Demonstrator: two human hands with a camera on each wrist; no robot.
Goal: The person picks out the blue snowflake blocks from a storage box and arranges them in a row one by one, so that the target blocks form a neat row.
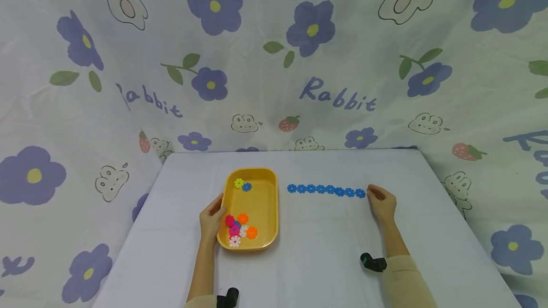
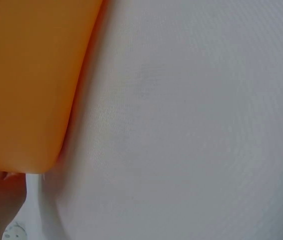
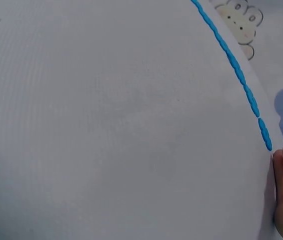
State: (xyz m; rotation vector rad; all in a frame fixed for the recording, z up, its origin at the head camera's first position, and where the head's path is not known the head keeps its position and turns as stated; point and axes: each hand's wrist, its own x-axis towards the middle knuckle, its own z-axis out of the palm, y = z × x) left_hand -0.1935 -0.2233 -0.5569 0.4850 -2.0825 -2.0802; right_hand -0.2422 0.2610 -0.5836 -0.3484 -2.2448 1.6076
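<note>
Aligning the row of blue flower pieces point(image 1: 330, 189), right of the yellow tray point(image 1: 263, 203), likely required light, level nudges. The right hand point(image 1: 383, 203) sat at the row's end farthest from the tray, any grasp indeterminable; the left hand point(image 1: 211, 220) gripped the tray's left edge.

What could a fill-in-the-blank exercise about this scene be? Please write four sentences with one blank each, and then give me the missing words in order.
1. The left hand grips the tray by its ____ side.
2. The row of flowers is entirely ____.
3. In the head view, this row of flowers shows ____ pieces.
4. The right hand is at the ____ end of the row of flowers.
Missing words: left; blue; eight; right.
</note>
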